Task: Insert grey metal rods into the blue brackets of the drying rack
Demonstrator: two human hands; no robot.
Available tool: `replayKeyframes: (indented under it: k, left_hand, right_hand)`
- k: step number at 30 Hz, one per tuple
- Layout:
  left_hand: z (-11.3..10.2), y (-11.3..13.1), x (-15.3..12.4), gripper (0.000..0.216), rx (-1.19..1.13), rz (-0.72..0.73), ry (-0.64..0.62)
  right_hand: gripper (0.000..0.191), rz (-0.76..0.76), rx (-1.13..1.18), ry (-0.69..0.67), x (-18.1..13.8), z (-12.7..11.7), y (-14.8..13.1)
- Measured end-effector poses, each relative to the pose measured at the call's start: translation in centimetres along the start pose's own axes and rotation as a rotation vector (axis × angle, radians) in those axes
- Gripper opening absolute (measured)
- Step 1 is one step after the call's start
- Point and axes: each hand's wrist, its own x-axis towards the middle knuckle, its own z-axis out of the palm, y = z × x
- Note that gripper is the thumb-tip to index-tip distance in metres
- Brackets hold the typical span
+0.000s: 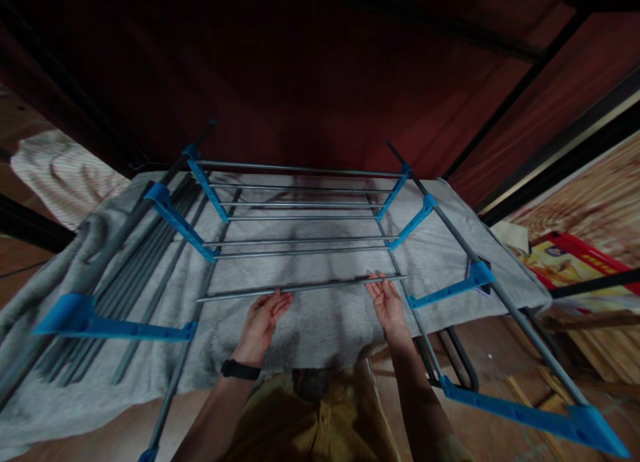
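A loose grey metal rod [320, 287] lies level across both of my hands, just above a grey towel [310, 322]. My left hand [263, 322] is palm up with fingers stretched out under the rod's left half; a black band is on that wrist. My right hand [385, 302] is also palm up, its fingertips under the rod's right end. In front stands a drying rack [300, 212] with blue plastic brackets and several grey rods fitted between them. A blue bracket [453, 289] ends close to my right hand.
Several spare grey rods [125, 275] lie on the towel at the left. Long side poles with blue arms [115, 325] flank me. A striped cloth [60, 175] lies far left; a red-edged box [575, 255] and wooden strips sit right.
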Motion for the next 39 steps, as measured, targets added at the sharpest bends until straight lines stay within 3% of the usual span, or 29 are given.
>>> replayKeyframes:
  k: [12, 18, 20, 23, 27, 30, 34, 39]
  left_hand:
    - [-0.2, -0.6, -0.9, 0.034, 0.371, 0.085, -0.076]
    - [0.9, -0.6, -1.8, 0.014, 0.509, 0.158, -0.144]
    - [1.2, -0.6, -2.1, 0.009, 0.601, 0.254, -0.159]
    - [1.1, -0.7, -2.4, 0.002, 0.801, 0.546, -0.151]
    - [0.4, -0.6, -2.4, 0.017, 1.151, 0.918, -0.145]
    - [-0.2, -0.4, -1.9, 0.027, 1.410, 1.094, -0.119]
    - [-1.1, -0.3, -0.8, 0.030, 1.563, 1.226, -0.090]
    - [-2.1, 0.5, 0.4, 0.031, 1.662, 1.198, -0.099]
  right_hand:
    - [0.009, -0.008, 0.007, 0.066, 0.2, -0.1, -0.1]
    - [0.010, -0.001, -0.018, 0.105, 0.2, 0.2, -0.4]
    - [0.011, -0.006, -0.024, 0.110, 0.2, 0.1, -0.5]
    - [0.012, -0.008, -0.022, 0.111, 0.2, 0.0, -0.4]
    - [0.011, -0.009, -0.007, 0.114, 0.2, 0.0, -0.3]
    - [0.011, -0.013, -0.001, 0.109, 0.1, 0.1, -0.4]
    - [0.011, -0.012, -0.026, 0.114, 0.1, 0.2, -0.4]
    - [0.010, -0.014, -0.026, 0.099, 0.1, 0.3, -0.5]
